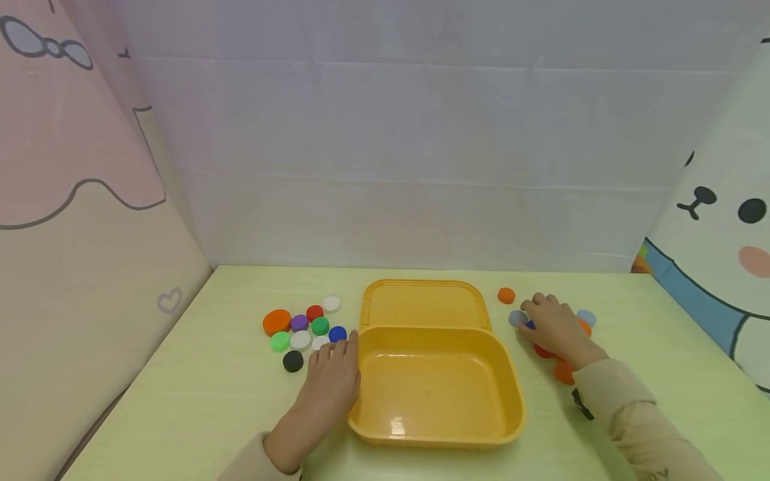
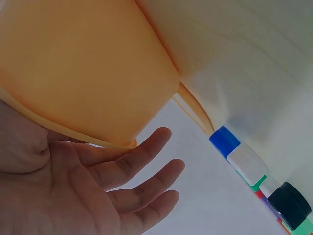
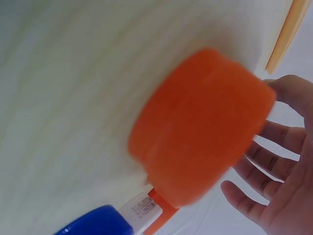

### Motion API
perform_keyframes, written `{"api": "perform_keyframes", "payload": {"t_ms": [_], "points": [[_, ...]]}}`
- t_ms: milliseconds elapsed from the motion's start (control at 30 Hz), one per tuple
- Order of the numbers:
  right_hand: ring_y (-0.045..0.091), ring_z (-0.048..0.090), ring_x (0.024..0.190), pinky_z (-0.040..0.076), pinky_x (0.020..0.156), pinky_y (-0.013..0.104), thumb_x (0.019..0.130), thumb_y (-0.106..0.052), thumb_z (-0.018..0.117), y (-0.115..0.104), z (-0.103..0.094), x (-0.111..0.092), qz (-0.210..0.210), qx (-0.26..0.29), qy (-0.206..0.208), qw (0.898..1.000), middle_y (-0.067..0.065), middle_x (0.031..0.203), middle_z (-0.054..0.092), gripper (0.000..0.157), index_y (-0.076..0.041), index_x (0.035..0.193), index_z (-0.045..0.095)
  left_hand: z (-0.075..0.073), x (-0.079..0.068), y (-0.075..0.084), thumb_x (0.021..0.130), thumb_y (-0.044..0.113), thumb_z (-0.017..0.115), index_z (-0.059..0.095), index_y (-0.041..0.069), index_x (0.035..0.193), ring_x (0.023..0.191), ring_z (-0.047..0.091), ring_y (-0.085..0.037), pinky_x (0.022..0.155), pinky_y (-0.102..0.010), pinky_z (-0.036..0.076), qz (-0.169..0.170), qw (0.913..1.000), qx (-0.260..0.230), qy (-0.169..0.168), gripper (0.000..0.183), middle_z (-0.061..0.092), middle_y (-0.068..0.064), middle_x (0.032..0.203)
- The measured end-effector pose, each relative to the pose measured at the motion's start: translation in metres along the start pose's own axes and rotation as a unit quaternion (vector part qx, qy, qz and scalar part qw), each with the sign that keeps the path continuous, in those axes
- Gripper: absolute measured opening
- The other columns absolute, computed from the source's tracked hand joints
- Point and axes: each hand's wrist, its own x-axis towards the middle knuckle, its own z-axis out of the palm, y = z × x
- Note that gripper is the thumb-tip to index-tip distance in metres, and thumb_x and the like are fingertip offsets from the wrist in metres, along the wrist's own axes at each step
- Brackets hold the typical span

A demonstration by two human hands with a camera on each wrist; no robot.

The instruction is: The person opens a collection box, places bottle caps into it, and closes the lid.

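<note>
My left hand (image 1: 331,377) rests along the left wall of a yellow plastic box (image 1: 436,441), its fingers extended near the back corner. In the left wrist view the box rim crosses in front of part of that hand (image 2: 88,191). On the right, my right hand (image 1: 556,331) is over a group of round bottle caps, fingers loosely bent. A pale blue cap (image 1: 517,318) and a dark blue cap (image 1: 530,325) lie by its thumb and fingertips. Partly covered by the hand are a red cap (image 1: 543,351) and an orange cap (image 1: 564,373).
A yellow lid (image 1: 426,304) lies flat behind the box. Left of it sit several caps, among them a large orange cap (image 1: 277,323), a purple cap (image 1: 299,323) and a black cap (image 1: 293,361). A small orange cap (image 1: 506,295) lies right of the lid.
</note>
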Motion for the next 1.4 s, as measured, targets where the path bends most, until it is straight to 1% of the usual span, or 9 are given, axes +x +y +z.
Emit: {"api": "perform_keyframes", "payload": {"t_ms": [267, 500, 633, 800, 900, 1100, 1267, 1400], "points": [[0.029, 0.045, 0.075, 0.041, 0.061, 0.044, 0.08, -0.023, 0.065, 0.0, 0.001, 0.002, 0.002, -0.013, -0.006, 1.0, 0.013, 0.086, 0.051, 0.028, 0.0, 0.095, 0.06, 0.001, -0.001, 0.001, 0.092, 0.016, 0.047, 0.038, -0.001, 0.136, 0.112, 0.046, -0.036, 0.098, -0.051, 0.033, 0.0, 1.0, 0.0, -0.005, 0.047, 0.053, -0.016, 0.124], [0.028, 0.044, 0.074, 0.041, 0.06, 0.043, 0.08, -0.024, 0.065, -0.001, 0.001, 0.002, 0.002, -0.01, -0.006, 1.0, 0.014, 0.086, 0.052, 0.028, 0.0, 0.093, 0.06, 0.0, -0.002, 0.003, 0.094, 0.016, 0.043, 0.033, -0.001, 0.138, 0.114, 0.044, -0.035, 0.1, -0.05, 0.033, -0.007, 0.9995, -0.013, -0.028, 0.048, 0.049, -0.017, 0.129], [0.027, 0.044, 0.072, 0.041, 0.06, 0.044, 0.081, -0.025, 0.065, -0.002, -0.002, 0.002, 0.0, -0.01, -0.005, 1.0, 0.013, 0.085, 0.052, 0.027, 0.0, 0.091, 0.059, 0.001, -0.002, 0.003, 0.094, 0.015, 0.043, 0.034, -0.002, 0.138, 0.113, 0.045, -0.035, 0.1, -0.05, 0.034, -0.004, 0.9996, -0.017, -0.021, 0.048, 0.049, -0.018, 0.128], [0.028, 0.044, 0.072, 0.041, 0.06, 0.043, 0.079, -0.025, 0.067, -0.005, -0.008, 0.0, -0.003, -0.019, -0.001, 1.0, 0.013, 0.085, 0.052, 0.029, 0.0, 0.092, 0.058, 0.001, -0.002, 0.003, 0.093, 0.014, 0.044, 0.034, -0.002, 0.137, 0.112, 0.046, -0.035, 0.099, -0.05, 0.034, 0.003, 0.9998, -0.018, -0.012, 0.048, 0.05, -0.018, 0.126], [0.028, 0.044, 0.072, 0.041, 0.06, 0.042, 0.079, -0.024, 0.068, -0.009, -0.013, -0.001, -0.01, -0.025, 0.012, 1.0, 0.014, 0.086, 0.052, 0.03, 0.0, 0.093, 0.059, 0.001, -0.002, 0.003, 0.093, 0.014, 0.044, 0.034, -0.002, 0.137, 0.111, 0.046, -0.035, 0.099, -0.049, 0.034, 0.005, 0.9997, -0.019, -0.011, 0.048, 0.05, -0.018, 0.126], [0.027, 0.047, 0.072, 0.042, 0.058, 0.04, 0.077, -0.024, 0.07, -0.021, -0.026, -0.005, -0.036, -0.024, 0.053, 0.998, 0.013, 0.088, 0.054, 0.029, -0.001, 0.092, 0.06, 0.0, -0.002, 0.003, 0.093, 0.014, 0.045, 0.034, -0.002, 0.137, 0.111, 0.046, -0.035, 0.099, -0.05, 0.034, 0.003, 0.9997, -0.021, -0.011, 0.048, 0.05, -0.018, 0.126], [0.027, 0.048, 0.073, 0.042, 0.058, 0.039, 0.077, -0.026, 0.07, -0.039, -0.039, -0.009, -0.058, -0.036, 0.08, 0.994, 0.013, 0.089, 0.055, 0.029, -0.002, 0.09, 0.06, 0.002, -0.002, 0.003, 0.093, 0.014, 0.045, 0.034, -0.002, 0.138, 0.112, 0.045, -0.034, 0.099, -0.05, 0.034, 0.0, 0.9997, -0.023, -0.012, 0.049, 0.05, -0.018, 0.126], [0.025, 0.047, 0.074, 0.041, 0.058, 0.037, 0.075, -0.026, 0.072, -0.058, -0.048, -0.014, -0.086, -0.042, 0.11, 0.989, 0.011, 0.09, 0.056, 0.029, -0.004, 0.09, 0.06, 0.003, -0.001, 0.002, 0.093, 0.015, 0.045, 0.034, -0.001, 0.138, 0.112, 0.045, -0.034, 0.1, -0.05, 0.034, -0.002, 0.9997, -0.021, -0.012, 0.049, 0.05, -0.017, 0.127]]}}
